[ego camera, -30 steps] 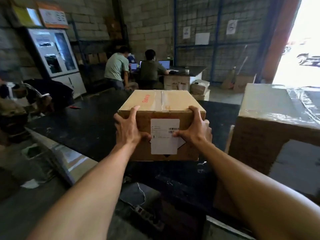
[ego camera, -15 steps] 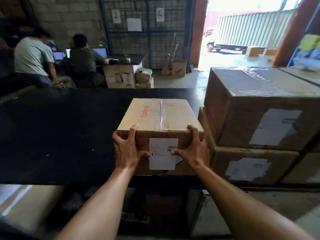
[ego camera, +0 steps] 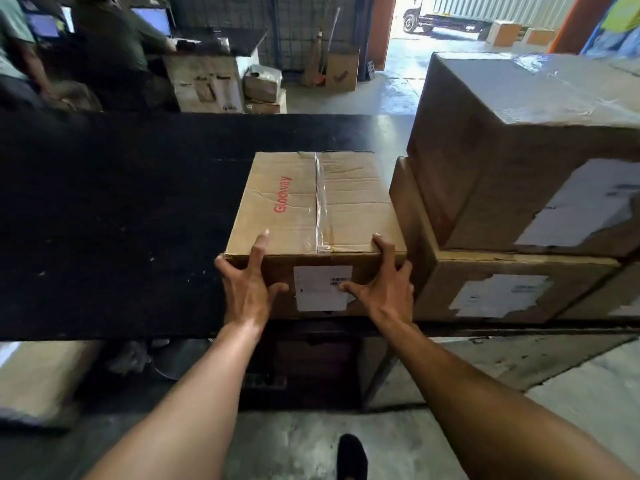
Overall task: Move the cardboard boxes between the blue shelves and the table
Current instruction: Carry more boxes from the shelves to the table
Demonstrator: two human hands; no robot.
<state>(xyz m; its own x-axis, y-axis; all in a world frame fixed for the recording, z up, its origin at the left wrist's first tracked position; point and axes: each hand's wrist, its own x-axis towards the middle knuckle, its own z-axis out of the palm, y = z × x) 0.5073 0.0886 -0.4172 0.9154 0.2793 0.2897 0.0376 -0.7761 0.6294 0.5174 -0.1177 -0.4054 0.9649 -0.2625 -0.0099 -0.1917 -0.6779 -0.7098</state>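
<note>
A brown cardboard box (ego camera: 311,209) sits on the black surface (ego camera: 121,220), close to the near edge, in the middle of the view. It has a red word (ego camera: 282,195) on top, a strip of clear tape (ego camera: 322,202) down the middle, and a white label (ego camera: 322,287) on the side that faces the person. The left hand (ego camera: 244,289) holds the near corner at 9 o'clock of the label. Its fingers (ego camera: 260,245) are spread wide: one lies flat on the top, the others wrap the side, and the thumb presses the front. The right hand (ego camera: 384,292) holds the near corner at 3 o'clock of the label. Its fingers (ego camera: 382,247) hook over the top edge, and its thumb touches the edge of the label. Both hands are clamped on the box. At 3 o'clock of the box, just beside it, stand two bigger boxes, one on the other. The bottom big box (ego camera: 485,282) has a torn white label, and the top big box (ego camera: 519,150) is shiny with plastic wrap. At 11 o'clock, far back, two people (ego camera: 114,39) sit at a desk with lit screens. At 1 o'clock an open door shows a truck (ego camera: 446,20) in bright sun. At 6 o'clock a black shoe (ego camera: 351,457) stands on the grey floor.
</note>
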